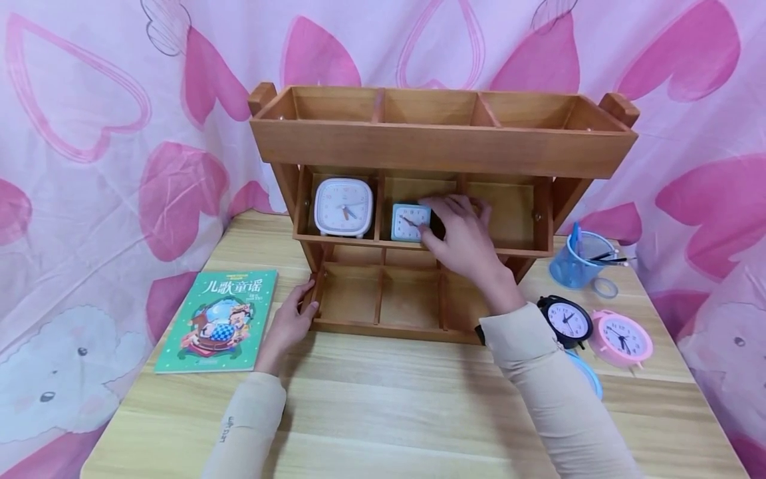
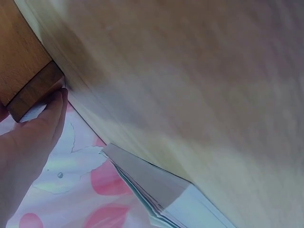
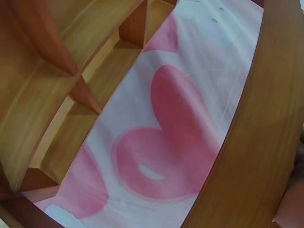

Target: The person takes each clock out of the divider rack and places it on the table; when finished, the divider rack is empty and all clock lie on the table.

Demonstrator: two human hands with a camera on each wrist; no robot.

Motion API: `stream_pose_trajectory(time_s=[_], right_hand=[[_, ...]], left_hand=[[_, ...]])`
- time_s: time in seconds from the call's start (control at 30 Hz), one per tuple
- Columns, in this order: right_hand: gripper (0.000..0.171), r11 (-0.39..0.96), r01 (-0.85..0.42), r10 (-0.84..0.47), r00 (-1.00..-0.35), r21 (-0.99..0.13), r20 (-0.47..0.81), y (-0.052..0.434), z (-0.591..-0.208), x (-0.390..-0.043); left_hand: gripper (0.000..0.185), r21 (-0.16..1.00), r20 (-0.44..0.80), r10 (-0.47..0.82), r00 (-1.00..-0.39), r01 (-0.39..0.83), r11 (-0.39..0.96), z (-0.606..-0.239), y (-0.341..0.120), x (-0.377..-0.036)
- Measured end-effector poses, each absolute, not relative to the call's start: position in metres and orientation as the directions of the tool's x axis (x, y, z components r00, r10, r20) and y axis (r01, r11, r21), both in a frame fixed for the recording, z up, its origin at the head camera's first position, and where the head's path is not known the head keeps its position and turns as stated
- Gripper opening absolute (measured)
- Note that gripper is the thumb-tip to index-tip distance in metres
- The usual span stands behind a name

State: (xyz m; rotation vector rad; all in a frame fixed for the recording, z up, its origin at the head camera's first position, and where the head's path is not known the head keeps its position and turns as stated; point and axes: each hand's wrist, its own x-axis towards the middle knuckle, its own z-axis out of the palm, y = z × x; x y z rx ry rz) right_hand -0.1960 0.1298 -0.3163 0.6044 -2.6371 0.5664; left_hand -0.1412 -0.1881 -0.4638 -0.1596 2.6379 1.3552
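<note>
A small light-blue square alarm clock [image 1: 410,223] stands in the middle compartment of the wooden shelf's second tier. My right hand [image 1: 463,233] pinches it at its right side, the index finger near its top corner and the thumb at its front edge. To its left, a larger white alarm clock [image 1: 344,207] stands upright in the left compartment. Low on the left side of the wooden shelf [image 1: 443,150], my left hand [image 1: 293,318] grips the side board. The left wrist view shows the left hand's fingers [image 2: 52,116] against the board's edge.
A green children's book [image 1: 218,322] lies left of the shelf. On the right are a blue mesh pen holder [image 1: 577,263], a black alarm clock [image 1: 565,320], a pink alarm clock [image 1: 622,339] and a blue round object [image 1: 585,376] partly behind the right sleeve.
</note>
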Motion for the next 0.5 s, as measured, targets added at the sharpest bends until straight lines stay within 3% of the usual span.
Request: stream_pose_trajectory(time_s=[0.37,0.5], right_hand=[[0.026,0.630,-0.589,-0.286,-0.782,-0.506,0.554,0.1300,-0.3155,-0.1964],[0.024,0.494,-0.662,-0.212,-0.720,-0.563,0.661,0.1359,-0.3084,-0.1875]], left_hand=[[0.050,0.802,-0.200,-0.014,-0.980,-0.172,0.572,-0.4633,-0.1895,-0.1407],[0.050,0.803,-0.206,-0.019,-0.978,-0.180,0.569,-0.4637,-0.1889,-0.1409]])
